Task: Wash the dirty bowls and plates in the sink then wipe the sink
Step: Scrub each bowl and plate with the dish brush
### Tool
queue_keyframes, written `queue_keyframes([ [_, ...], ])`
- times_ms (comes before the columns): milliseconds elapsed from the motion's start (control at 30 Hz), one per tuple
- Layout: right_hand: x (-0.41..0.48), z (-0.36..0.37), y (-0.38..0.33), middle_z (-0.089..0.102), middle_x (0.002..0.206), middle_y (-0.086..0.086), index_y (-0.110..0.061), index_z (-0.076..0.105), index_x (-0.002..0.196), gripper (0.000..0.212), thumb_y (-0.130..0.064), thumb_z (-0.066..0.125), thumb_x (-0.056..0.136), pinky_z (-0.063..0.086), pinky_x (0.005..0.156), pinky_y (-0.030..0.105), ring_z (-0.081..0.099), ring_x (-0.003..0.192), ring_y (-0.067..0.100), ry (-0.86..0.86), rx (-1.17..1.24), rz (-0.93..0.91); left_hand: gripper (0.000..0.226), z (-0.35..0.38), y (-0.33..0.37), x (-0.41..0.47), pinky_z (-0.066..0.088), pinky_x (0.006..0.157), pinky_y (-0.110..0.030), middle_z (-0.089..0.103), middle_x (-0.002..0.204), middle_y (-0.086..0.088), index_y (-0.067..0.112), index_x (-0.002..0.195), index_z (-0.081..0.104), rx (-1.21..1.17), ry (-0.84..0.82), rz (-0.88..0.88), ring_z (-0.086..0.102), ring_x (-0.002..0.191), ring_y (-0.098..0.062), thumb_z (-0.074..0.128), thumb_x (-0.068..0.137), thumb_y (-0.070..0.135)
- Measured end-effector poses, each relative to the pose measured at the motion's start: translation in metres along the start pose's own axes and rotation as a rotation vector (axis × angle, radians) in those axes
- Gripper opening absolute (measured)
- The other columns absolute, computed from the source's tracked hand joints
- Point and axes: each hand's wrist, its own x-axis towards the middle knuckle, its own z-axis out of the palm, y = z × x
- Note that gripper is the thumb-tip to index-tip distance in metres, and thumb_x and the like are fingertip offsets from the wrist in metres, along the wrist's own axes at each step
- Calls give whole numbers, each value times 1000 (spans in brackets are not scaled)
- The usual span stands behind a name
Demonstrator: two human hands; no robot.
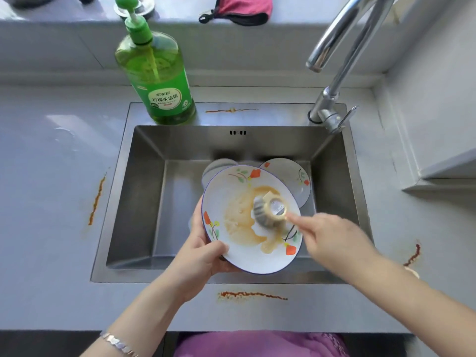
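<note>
This looks like the scrubbing step, on what may be the first dish. The left hand (203, 256) grips the near-left rim of a flowered plate (226, 191), thumb on top and fingers curled under. It holds the plate tilted above the sink (144, 202), close to the sink's front edge. The right hand (332, 240) is blurry. It seems to pinch a round scrubber (269, 211) with its fingertips and press it on the middle of the plate.

The plate has yellow-brown sauce smeared over its middle and down toward its near rim. So I think it is far from clean. Next, the scrubber needs to go all over the smear and out to the rim. Then the plate needs a rinse, and no water is coming out of the faucet (334, 81) at the sink's back right corner.

Behind the held plate, a second flowered plate (291, 176) lies by the sink's back wall. A plain pale dish (219, 167) lies to its left. I cannot tell if that one is a bowl or a plate, or what is in either of them, because the held plate hides most of them.

A green bottle of dish soap (159, 81) stands on the sink's back left corner. It is more than half full. A red cloth (244, 7) lies on the ledge behind.

There are orange-brown smears by the sink's left edge (96, 202) and on the counter (51, 202) along its front edge (253, 295). The wiping is not done yet.
</note>
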Motion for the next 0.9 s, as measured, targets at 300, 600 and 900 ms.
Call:
queue_keyframes([
  [300,12,13,2,62,105,-3,-53,41,130,44,-26,36,97,42,75,32,56,101,25,29,135,4,97,-2,6,-2,56,65,-49,52,128,6,62,130,24,28,49,36,58,110,-25,41,62,-5],
  [600,22,11,1,65,101,2,-52,45,127,43,-23,41,95,47,75,35,57,94,28,127,275,51,97,7,12,-3,57,65,-47,53,123,18,66,127,22,100,-25,41,65,99,-13,42,62,-3],
  [900,20,7,-8,66,88,-7,-51,47,126,43,-22,43,94,43,71,32,55,86,27,134,320,29,97,11,12,-9,57,62,-47,58,117,20,62,130,22,77,-64,21,66,97,-15,40,62,-4],
])
